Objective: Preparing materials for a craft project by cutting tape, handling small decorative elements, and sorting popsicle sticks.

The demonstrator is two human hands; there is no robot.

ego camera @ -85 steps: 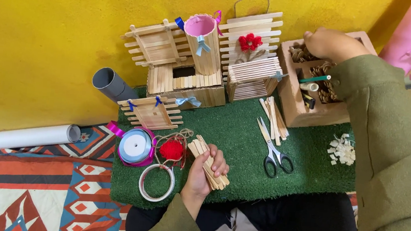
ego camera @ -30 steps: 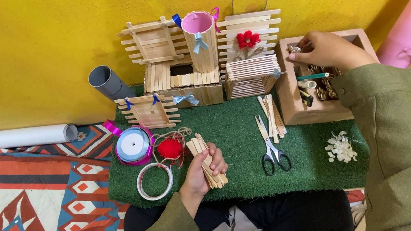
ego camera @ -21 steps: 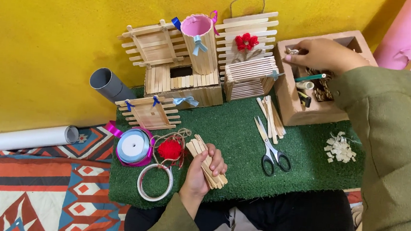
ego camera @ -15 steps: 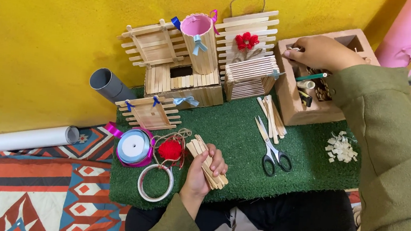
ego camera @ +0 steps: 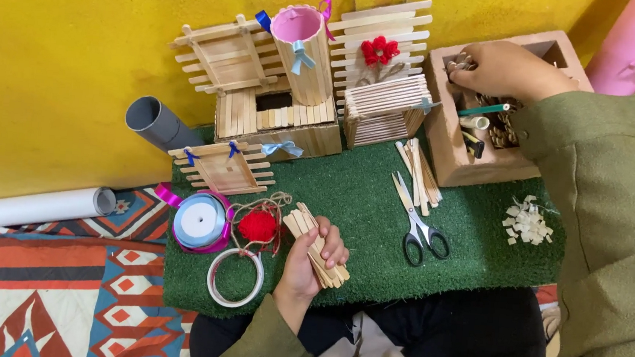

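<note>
Gripping a bundle of wooden craft sticks (ego camera: pixel 317 246), the left hand (ego camera: pixel 309 265) rests on the green turf mat (ego camera: pixel 361 197) near its front edge, fingers curled closed around the sticks so that both ends of the bundle poke out, one toward the mat's middle, the other toward the front edge. The right hand (ego camera: pixel 506 71) is at the mat's back right corner, reaching into a brown wooden box (ego camera: pixel 463 156); its fingers are bent down among small things in the box's rear compartment, and whether they have hold of anything cannot be told. A green-tipped pen and some short rolls lie in the box just in front of that hand.

Just left of the stick bundle lie a ball of red yarn (ego camera: pixel 258 226) with loose twine, a white tape ring (ego camera: pixel 235 277) at the front edge, and a spool of pale blue ribbon (ego camera: pixel 199 220) at the left edge. Scissors (ego camera: pixel 418 221) with black handles lie near the mat's middle, touching a few loose sticks (ego camera: pixel 418 171) behind them. A small heap of pale chips (ego camera: pixel 527 220) sits toward the right edge. Along the back edge stand stick-built crafts: a small house (ego camera: pixel 273 118), a pink-lined cup (ego camera: pixel 305 43), and a slatted basket with a red flower (ego camera: pixel 380 70). A grey tube (ego camera: pixel 157 123) lies off the back left corner.
</note>
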